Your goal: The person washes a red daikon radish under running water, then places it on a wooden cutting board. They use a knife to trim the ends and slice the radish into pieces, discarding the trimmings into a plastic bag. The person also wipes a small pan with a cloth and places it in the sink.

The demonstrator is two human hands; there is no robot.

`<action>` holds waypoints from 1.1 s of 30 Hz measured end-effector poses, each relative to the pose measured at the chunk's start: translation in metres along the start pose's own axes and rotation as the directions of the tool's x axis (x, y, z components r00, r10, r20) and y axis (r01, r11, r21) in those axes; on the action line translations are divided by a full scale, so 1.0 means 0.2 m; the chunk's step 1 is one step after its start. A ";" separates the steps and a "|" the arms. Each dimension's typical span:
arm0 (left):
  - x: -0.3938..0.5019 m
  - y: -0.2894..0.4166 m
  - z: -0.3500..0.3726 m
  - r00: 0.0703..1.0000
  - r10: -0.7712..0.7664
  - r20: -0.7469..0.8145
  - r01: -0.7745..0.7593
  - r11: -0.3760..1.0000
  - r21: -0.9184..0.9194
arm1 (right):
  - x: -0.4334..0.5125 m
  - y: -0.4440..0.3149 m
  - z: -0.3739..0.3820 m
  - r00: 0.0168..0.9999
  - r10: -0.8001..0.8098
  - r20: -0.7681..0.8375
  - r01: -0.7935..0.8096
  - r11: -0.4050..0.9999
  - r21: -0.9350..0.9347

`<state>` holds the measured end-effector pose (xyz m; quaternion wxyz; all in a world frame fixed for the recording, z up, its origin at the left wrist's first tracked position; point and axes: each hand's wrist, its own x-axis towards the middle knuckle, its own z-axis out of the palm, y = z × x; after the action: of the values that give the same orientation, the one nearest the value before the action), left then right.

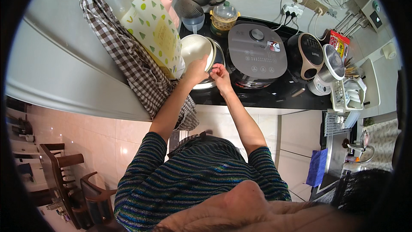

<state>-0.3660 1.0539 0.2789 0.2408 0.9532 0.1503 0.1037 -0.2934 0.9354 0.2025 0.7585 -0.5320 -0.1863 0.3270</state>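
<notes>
Before me on the black countertop, a white colander (197, 47) is nested with other bowls over a wider steel-rimmed pan or basin (220, 57). My left hand (197, 71) grips the colander's near right rim, thumb toward the rim. My right hand (221, 74) is at the right edge of the same stack, its fingers bent and fingertips close together; whether something small is between them cannot be told. A grey multicooker (257, 50) stands just right of the stack. Behind the bowls are a blue-grey plastic container (193, 22) and a lidded yellow container (224, 19).
A checked cloth (119, 51) and a patterned paper bag (157, 35) hang at the left. A skimmer (189, 8) and a ladle (219, 0) hang behind. Right of the multicooker are a black appliance (305, 56), a blender-like appliance (322, 83) and a dish rack (338, 95).
</notes>
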 end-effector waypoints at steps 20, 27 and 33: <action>0.01 0.25 -0.17 0.980 -0.165 -0.114 0.129 0.954 -0.272 | -0.12 -0.26 0.14 0.985 -0.131 -0.115 0.138 0.989 0.058; 0.00 0.25 -0.30 0.979 -0.064 -0.193 -0.012 0.929 -0.370 | -0.17 -0.33 0.07 0.979 -0.151 -0.140 0.155 0.988 0.021; -0.01 0.32 -0.50 0.932 -0.166 -0.322 -0.035 0.843 -0.537 | -0.33 -0.45 -0.06 0.951 -0.203 -0.234 0.197 0.979 -0.051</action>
<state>-0.3795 1.0432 0.3967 0.4684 0.8076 0.1896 0.3040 -0.3065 0.8611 0.2865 0.7975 -0.5558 -0.1512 0.1797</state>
